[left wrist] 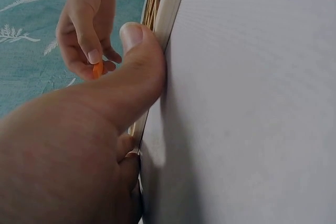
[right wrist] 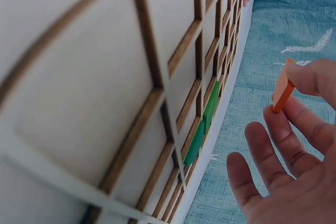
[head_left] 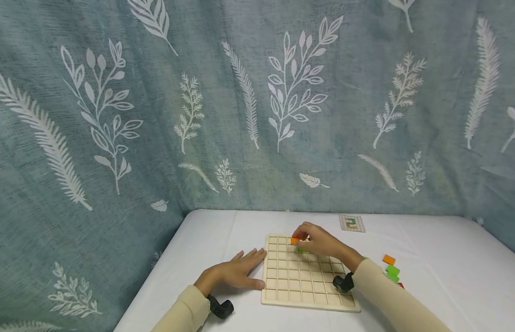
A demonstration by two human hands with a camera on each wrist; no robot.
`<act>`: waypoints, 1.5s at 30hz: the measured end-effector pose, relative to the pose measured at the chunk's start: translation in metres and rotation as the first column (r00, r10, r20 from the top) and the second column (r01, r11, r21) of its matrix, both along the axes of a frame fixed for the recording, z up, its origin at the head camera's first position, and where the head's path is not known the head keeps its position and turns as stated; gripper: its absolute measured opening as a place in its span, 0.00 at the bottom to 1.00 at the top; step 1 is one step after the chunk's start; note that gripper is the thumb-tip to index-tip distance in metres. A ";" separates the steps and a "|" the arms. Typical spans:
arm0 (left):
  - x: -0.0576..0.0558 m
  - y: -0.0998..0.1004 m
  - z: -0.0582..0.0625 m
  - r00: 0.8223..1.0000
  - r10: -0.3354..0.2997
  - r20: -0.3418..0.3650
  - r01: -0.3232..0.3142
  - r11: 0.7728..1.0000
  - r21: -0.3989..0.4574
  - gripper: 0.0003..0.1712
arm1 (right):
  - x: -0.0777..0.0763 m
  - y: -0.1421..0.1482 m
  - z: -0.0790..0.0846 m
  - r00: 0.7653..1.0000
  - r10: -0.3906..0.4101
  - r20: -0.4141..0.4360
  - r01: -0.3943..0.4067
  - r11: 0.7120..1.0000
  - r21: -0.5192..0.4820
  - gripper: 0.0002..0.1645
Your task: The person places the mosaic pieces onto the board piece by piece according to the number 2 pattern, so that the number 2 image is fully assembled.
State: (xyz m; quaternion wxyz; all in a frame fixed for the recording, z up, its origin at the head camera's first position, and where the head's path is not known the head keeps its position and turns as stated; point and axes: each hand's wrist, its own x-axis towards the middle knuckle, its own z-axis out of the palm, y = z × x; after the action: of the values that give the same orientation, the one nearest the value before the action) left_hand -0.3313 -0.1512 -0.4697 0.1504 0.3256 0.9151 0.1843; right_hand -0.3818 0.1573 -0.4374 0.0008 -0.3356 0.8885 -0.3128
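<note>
A wooden grid board (head_left: pixel 288 286) lies on the white table. My right hand (head_left: pixel 317 240) pinches an orange square tile (right wrist: pixel 283 87) between thumb and fingertips, above the far part of the board. Beneath that hand, a green tile (head_left: pixel 302 250) sits in a cell; in the right wrist view a light green tile (right wrist: pixel 211 108) and a darker green tile (right wrist: pixel 194 143) lie in neighbouring cells. My left hand (head_left: pixel 241 271) rests flat at the board's left edge, fingers spread, its thumb touching the rim in the left wrist view.
Loose tiles lie right of the board: an orange one (head_left: pixel 388 259), green ones (head_left: pixel 392 270) and a red one (head_left: pixel 401 285) partly hidden by the right sleeve. A small pattern card (head_left: pixel 351 223) lies behind the board. A leaf-patterned curtain (head_left: pixel 257 115) hangs behind the table.
</note>
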 end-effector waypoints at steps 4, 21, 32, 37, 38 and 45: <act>-0.001 -0.001 -0.003 1.000 0.004 0.003 -0.004 1.000 -0.004 0.57 | -0.002 -0.002 -0.004 1.000 -0.005 0.006 0.005 1.000 -0.002 0.09; 0.002 -0.002 0.002 1.000 0.022 0.021 -0.022 1.000 -0.001 0.56 | -0.008 -0.010 -0.017 0.999 -0.017 0.040 0.018 1.000 -0.002 0.13; 0.001 0.007 -0.004 1.000 -0.008 0.008 0.008 1.000 -0.011 0.56 | -0.006 -0.006 -0.025 0.999 -0.017 0.034 0.015 0.999 0.045 0.11; 0.000 0.005 -0.001 1.000 -0.005 -0.005 0.005 1.000 -0.016 0.56 | -0.009 -0.007 -0.025 1.000 0.001 0.002 -0.001 0.999 0.047 0.10; -0.001 0.004 -0.001 1.000 -0.003 -0.009 0.003 1.000 -0.019 0.56 | -0.010 -0.008 -0.025 1.000 0.006 -0.003 -0.006 0.999 0.051 0.10; 0.000 0.000 0.002 1.000 0.006 -0.009 -0.006 1.000 -0.016 0.56 | -0.014 -0.013 -0.022 1.000 0.019 0.010 -0.019 0.997 0.071 0.10</act>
State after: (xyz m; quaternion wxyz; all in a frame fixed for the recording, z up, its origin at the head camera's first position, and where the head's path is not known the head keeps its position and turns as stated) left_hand -0.3312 -0.1516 -0.4679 0.1482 0.3224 0.9182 0.1762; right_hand -0.3963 0.1446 -0.4598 0.0199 -0.3424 0.8959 -0.2825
